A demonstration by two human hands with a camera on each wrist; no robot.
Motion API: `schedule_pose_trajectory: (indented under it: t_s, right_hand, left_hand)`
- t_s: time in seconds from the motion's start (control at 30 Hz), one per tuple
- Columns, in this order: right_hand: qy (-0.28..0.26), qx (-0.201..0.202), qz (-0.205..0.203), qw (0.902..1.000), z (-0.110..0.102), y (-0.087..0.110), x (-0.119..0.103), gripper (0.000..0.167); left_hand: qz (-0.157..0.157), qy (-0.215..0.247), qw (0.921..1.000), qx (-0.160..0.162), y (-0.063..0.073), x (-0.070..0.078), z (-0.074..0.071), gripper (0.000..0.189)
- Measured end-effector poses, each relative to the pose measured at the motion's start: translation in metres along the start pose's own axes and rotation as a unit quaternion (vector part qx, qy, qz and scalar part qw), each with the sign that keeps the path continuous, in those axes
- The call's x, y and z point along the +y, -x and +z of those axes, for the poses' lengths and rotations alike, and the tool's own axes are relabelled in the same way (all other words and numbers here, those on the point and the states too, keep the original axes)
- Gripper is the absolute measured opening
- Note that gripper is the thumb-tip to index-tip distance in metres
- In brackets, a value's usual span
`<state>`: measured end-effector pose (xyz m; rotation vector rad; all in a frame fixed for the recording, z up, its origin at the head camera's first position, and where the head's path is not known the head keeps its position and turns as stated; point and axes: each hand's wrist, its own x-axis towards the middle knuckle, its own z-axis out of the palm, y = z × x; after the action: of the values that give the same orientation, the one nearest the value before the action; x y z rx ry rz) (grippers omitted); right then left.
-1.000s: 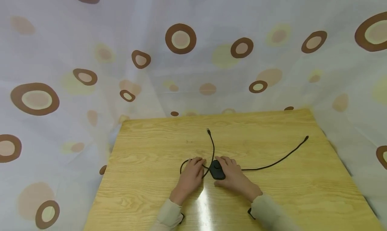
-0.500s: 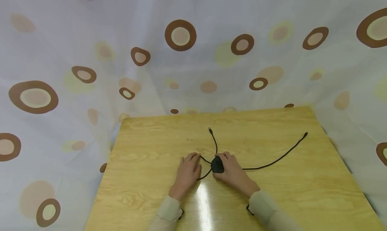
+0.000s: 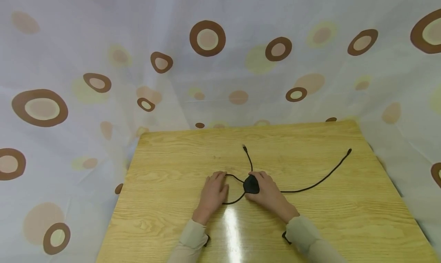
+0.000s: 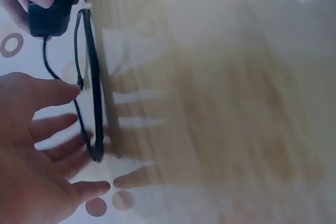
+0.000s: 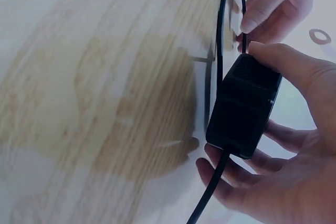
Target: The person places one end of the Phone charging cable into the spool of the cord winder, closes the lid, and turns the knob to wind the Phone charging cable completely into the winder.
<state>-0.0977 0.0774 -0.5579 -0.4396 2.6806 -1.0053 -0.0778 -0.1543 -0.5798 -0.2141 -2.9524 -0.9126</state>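
Observation:
A small black box (image 3: 252,184) with several black cables leaving it sits near the middle of the table. My right hand (image 3: 270,194) grips it from its right side; in the right wrist view the thumb and fingers lie on opposite edges of the box (image 5: 244,106). A loop of black cable (image 3: 235,200) runs from the box to my left hand (image 3: 212,194), which lies to the left with spread, loosely bent fingers. In the left wrist view the loop (image 4: 94,77) passes between thumb and fingers. Contact there is unclear.
One cable end with a plug (image 3: 245,149) points toward the back of the wooden table (image 3: 165,163). Another long cable (image 3: 318,182) curves to a connector (image 3: 349,151) at the right. A white curtain with brown circles (image 3: 237,75) encloses the table's back and sides.
The box has shifted slightly right and away from me in my right hand. My left hand has drawn a little left, widening the cable loop. The back plug has slid right.

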Motion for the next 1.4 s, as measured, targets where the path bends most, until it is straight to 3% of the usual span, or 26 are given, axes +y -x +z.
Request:
schedule_pose_trajectory:
  t_s: [0.23,0.4,0.5,0.6,0.7,0.8,0.83,0.87,0.93,1.1,1.2,1.27,1.4]
  right_hand:
    - [-0.044,0.008,0.007,0.9990,-0.009,-0.002,-0.004,0.073]
    - [-0.063,0.015,0.010,0.9979,-0.026,-0.002,-0.012,0.077]
    - [-0.076,0.020,0.014,0.9968,-0.040,0.000,-0.019,0.081]
    - [-0.087,0.025,0.019,0.9957,-0.054,0.001,-0.027,0.084]
    - [-0.107,0.029,0.026,0.9935,-0.067,0.002,-0.034,0.084]
    - [-0.138,0.039,0.030,0.9892,-0.079,0.001,-0.042,0.082]
    - [-0.149,0.042,0.030,0.9875,-0.083,0.001,-0.044,0.081]
    - [-0.155,0.046,0.030,0.9864,-0.086,0.000,-0.047,0.081]
    - [-0.170,0.051,0.029,0.9837,-0.092,-0.002,-0.051,0.080]
    - [-0.192,0.059,0.025,0.9794,-0.106,-0.009,-0.059,0.078]
    - [-0.206,0.067,0.016,0.9762,-0.113,-0.013,-0.063,0.076]
    - [-0.215,0.070,0.011,0.9739,-0.116,-0.016,-0.065,0.076]
    - [-0.228,0.076,0.005,0.9707,-0.118,-0.019,-0.067,0.076]
  left_hand:
    - [-0.053,-0.005,0.9978,0.039,0.007,-0.013,-0.003,0.049]
    - [-0.069,0.044,0.9964,0.022,0.004,-0.017,-0.015,0.034]
    - [-0.077,0.084,0.9930,0.031,-0.002,-0.016,-0.024,0.027]
    - [-0.094,0.154,0.9822,0.051,-0.010,-0.014,-0.031,0.026]
    - [-0.113,0.274,0.9538,0.049,-0.018,-0.011,-0.036,0.031]
    - [-0.113,0.398,0.9103,0.024,-0.025,-0.005,-0.037,0.038]
    - [-0.106,0.427,0.8981,0.012,-0.027,-0.002,-0.037,0.040]
    - [-0.097,0.443,0.8913,-0.003,-0.029,0.001,-0.037,0.041]
    - [-0.066,0.450,0.8897,-0.034,-0.032,0.007,-0.034,0.041]
    - [0.001,0.383,0.9154,-0.123,-0.040,0.021,-0.023,0.040]
    - [0.028,0.344,0.9222,-0.175,-0.044,0.030,-0.017,0.040]
    - [0.049,0.340,0.9164,-0.205,-0.047,0.038,-0.014,0.041]
    - [0.080,0.377,0.8912,-0.239,-0.052,0.055,-0.011,0.040]
